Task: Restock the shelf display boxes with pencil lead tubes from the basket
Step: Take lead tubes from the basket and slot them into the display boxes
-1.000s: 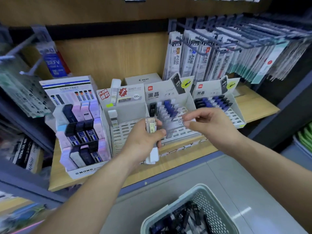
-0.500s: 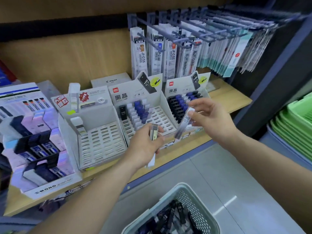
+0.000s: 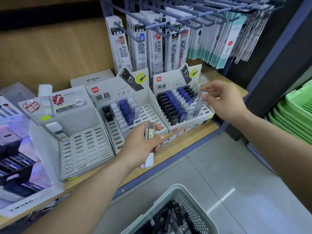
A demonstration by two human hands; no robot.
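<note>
A clear tube, its lettering blurred, stands upright over the front-right slots of the right box, pinched at its top by the right hand. The left hand grips another clear tube with a yellowish label and a white cap below. The box card reads "deli" and "HB 07". Dark tubes in the basket read "HB 07".

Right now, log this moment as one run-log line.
step: restocking | left hand: holds white-capped tube | right hand: pinches clear tube over right display box | basket: holds black tubes
</note>
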